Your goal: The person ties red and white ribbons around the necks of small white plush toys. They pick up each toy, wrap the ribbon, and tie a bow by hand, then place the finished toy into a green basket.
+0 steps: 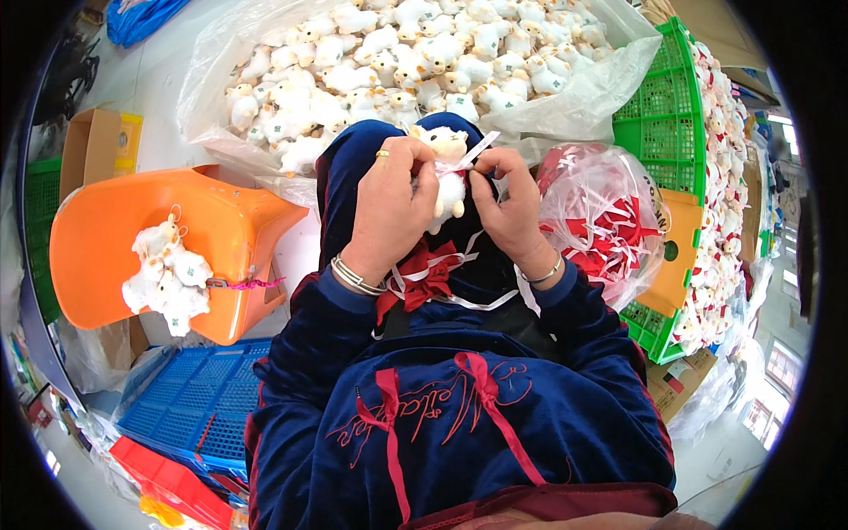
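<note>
Above my lap a small white plush animal (449,185) hangs upright between my hands, its tan-marked head toward the far side. A pale ribbon (481,147) with a bit of red runs round its neck. My left hand (393,205) is closed with thumb and finger pinched at the neck's left side, gripping the plush animal there. On the other side my right hand (514,210) pinches the ribbon, thumb and forefinger bent together. Below them red cloth pieces with white ribbons (428,272) lie in a heap on my lap.
A large clear plastic sheet (208,97) full of white plush animals spreads ahead. On the left, an orange stool (88,238) carries several more plush animals (168,274). To the right are a bag of red ribboned pieces (609,221) and a green crate (658,97). A blue crate (190,397) sits lower left.
</note>
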`<state>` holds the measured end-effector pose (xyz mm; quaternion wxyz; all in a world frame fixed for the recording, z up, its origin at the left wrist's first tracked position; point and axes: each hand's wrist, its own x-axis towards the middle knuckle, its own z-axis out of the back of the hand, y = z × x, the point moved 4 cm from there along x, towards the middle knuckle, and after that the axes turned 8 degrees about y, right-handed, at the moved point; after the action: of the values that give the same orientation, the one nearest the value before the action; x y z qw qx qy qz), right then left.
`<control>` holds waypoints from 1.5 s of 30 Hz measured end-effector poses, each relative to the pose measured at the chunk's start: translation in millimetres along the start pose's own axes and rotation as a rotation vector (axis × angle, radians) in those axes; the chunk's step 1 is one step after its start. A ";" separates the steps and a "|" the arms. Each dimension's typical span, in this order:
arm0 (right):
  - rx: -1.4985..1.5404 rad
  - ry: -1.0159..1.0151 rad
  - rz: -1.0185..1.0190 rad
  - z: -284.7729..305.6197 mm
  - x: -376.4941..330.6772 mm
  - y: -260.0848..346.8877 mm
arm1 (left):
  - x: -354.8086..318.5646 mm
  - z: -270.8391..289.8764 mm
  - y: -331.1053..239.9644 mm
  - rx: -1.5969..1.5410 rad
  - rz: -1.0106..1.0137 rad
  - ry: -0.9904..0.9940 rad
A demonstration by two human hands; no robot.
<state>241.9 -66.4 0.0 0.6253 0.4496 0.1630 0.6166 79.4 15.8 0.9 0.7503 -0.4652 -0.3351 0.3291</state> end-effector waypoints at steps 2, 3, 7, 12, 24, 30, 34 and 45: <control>0.275 -0.020 -0.308 -0.2 -10.2 -12.6 | 0.7 2.7 -0.3 0.001 -0.016 0.007; 0.333 0.029 -0.380 2.1 -9.9 -16.3 | 1.1 4.4 -0.3 0.003 -0.023 0.010; 0.592 0.150 -0.593 5.5 -0.6 -32.6 | 5.9 3.6 -0.7 0.021 -0.014 0.013; 0.474 0.085 -0.264 2.0 11.1 -7.6 | 8.2 1.8 -11.2 0.056 0.005 0.087; 0.701 0.235 -0.444 -4.4 -5.9 10.4 | 11.5 10.8 -32.5 0.275 0.052 0.209; 0.481 0.380 -0.574 -4.8 3.9 6.8 | 21.2 16.8 -39.5 0.456 0.172 0.386; 0.236 0.368 -0.490 5.1 16.8 18.5 | 21.4 13.9 -39.3 0.407 0.140 0.342; 0.513 0.363 -0.781 1.1 15.0 23.0 | 18.4 10.4 -22.9 -0.016 0.410 0.301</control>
<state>231.2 -56.9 23.4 0.6404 0.3797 0.5715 0.3450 85.5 27.5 29.0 0.7057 -0.5729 -0.1210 0.3989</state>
